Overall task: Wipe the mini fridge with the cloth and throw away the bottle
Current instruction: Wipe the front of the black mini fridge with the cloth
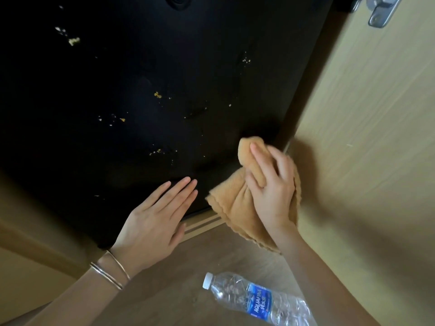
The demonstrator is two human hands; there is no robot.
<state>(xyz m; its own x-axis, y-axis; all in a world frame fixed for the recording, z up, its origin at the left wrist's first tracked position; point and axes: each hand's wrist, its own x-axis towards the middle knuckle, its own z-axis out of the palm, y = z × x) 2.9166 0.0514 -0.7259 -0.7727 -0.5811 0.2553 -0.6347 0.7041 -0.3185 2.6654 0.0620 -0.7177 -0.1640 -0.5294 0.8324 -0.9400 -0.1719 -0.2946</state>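
Note:
The black mini fridge door (146, 90) fills the upper left, dotted with yellowish crumbs and smears. My right hand (270, 182) grips a bunched orange cloth (237, 205) and presses it against the door's lower right corner. My left hand (157, 215) lies flat on the door's bottom edge, fingers stretched out and holding nothing, with thin bangles on the wrist. An empty clear plastic bottle (256, 300) with a blue label and white cap lies on its side on the wooden floor below my right forearm.
A light wooden cabinet panel (367, 137) stands to the right of the fridge, with a metal hinge (381, 10) at the top right. More light wood flanks the fridge on the left. Wooden floor (169, 290) spreads beneath my arms.

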